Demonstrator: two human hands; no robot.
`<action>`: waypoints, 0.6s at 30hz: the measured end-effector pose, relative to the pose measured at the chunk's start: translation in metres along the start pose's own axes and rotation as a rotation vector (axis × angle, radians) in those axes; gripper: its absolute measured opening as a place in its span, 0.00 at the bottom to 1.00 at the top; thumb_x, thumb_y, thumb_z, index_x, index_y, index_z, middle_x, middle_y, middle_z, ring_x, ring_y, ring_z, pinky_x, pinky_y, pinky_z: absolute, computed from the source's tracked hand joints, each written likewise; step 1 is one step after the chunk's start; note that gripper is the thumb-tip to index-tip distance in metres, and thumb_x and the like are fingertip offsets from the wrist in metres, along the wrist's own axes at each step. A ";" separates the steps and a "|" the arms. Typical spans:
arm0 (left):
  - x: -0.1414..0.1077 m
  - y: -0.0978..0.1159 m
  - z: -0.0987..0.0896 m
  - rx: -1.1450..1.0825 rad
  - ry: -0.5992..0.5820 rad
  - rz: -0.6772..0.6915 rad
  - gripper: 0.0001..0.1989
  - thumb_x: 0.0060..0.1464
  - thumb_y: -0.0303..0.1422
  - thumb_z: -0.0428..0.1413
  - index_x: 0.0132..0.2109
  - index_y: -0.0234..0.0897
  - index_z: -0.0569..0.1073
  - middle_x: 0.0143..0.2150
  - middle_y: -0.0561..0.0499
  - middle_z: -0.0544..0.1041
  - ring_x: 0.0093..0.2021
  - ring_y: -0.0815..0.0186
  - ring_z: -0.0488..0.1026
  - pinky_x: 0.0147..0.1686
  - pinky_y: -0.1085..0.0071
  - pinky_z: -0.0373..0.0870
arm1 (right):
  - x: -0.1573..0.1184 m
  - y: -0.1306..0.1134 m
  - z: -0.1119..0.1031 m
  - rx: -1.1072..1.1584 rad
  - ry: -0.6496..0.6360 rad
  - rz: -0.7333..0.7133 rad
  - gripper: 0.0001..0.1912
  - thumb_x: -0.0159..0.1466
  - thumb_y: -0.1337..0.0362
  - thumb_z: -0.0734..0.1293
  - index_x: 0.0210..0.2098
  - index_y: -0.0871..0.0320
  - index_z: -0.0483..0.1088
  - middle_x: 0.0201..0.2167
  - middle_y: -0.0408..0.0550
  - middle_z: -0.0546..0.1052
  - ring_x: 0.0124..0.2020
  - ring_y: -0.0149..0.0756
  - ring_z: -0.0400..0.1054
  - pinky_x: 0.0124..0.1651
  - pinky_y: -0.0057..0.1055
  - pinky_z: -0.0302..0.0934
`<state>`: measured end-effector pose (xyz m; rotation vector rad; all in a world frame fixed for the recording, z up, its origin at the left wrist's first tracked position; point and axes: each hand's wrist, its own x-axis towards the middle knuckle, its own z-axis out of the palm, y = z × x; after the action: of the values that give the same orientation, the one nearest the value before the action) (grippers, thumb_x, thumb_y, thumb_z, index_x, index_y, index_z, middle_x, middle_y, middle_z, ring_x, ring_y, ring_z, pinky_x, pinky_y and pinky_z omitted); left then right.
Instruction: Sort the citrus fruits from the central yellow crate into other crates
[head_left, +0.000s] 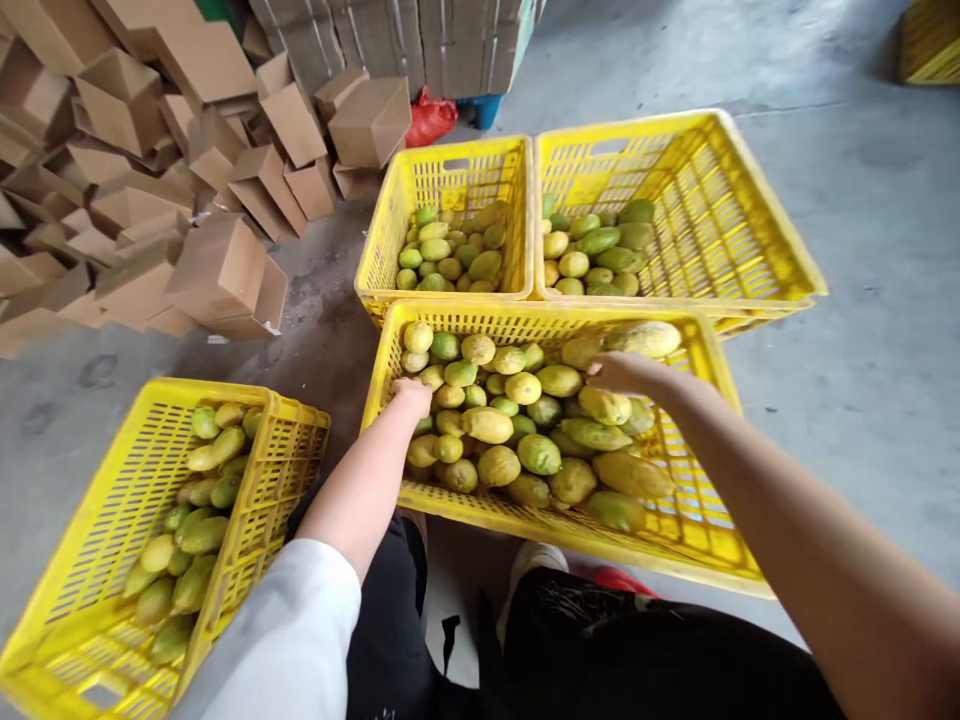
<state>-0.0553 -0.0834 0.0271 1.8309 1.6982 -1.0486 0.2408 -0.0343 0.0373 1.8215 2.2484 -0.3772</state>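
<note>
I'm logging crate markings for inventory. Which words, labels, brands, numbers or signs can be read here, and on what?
None can be read.
Black trousers: pale marks, too small or blurred to make out.
Yellow crates, fruit and cardboard boxes: no legible lettering.

Soft light, faint glare on floor, stretched, blurry edges

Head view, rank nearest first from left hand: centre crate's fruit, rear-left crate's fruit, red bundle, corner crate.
From the left hand:
1. Centre crate's fruit: right at the hand.
2. Rear-left crate's fruit: just beyond.
3. Red bundle: behind that crate.
4. Corner crate: far right, cut by frame.
</note>
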 end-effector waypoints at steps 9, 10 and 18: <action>0.012 0.014 0.000 -0.098 0.091 -0.120 0.27 0.65 0.35 0.61 0.68 0.38 0.67 0.69 0.40 0.67 0.65 0.51 0.70 0.61 0.47 0.73 | -0.006 -0.039 0.047 -0.217 -0.081 0.069 0.20 0.71 0.75 0.58 0.59 0.72 0.74 0.54 0.74 0.77 0.58 0.57 0.71 0.51 0.41 0.64; 0.014 0.016 -0.002 -0.116 0.114 -0.130 0.28 0.65 0.35 0.61 0.69 0.38 0.66 0.70 0.39 0.67 0.65 0.50 0.71 0.61 0.47 0.73 | -0.006 -0.039 0.049 -0.234 -0.067 0.064 0.21 0.71 0.75 0.58 0.60 0.72 0.72 0.55 0.75 0.75 0.58 0.58 0.71 0.52 0.42 0.63; 0.027 0.037 -0.023 -0.279 0.260 0.122 0.39 0.61 0.33 0.62 0.73 0.33 0.56 0.76 0.35 0.58 0.72 0.53 0.63 0.67 0.64 0.64 | -0.009 -0.052 0.068 -0.287 -0.005 -0.238 0.25 0.70 0.77 0.56 0.64 0.66 0.68 0.64 0.68 0.69 0.62 0.56 0.62 0.58 0.42 0.56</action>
<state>-0.0146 -0.0549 0.0141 1.9189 1.7471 -0.5113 0.1928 -0.0757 -0.0206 1.4166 2.3788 -0.0892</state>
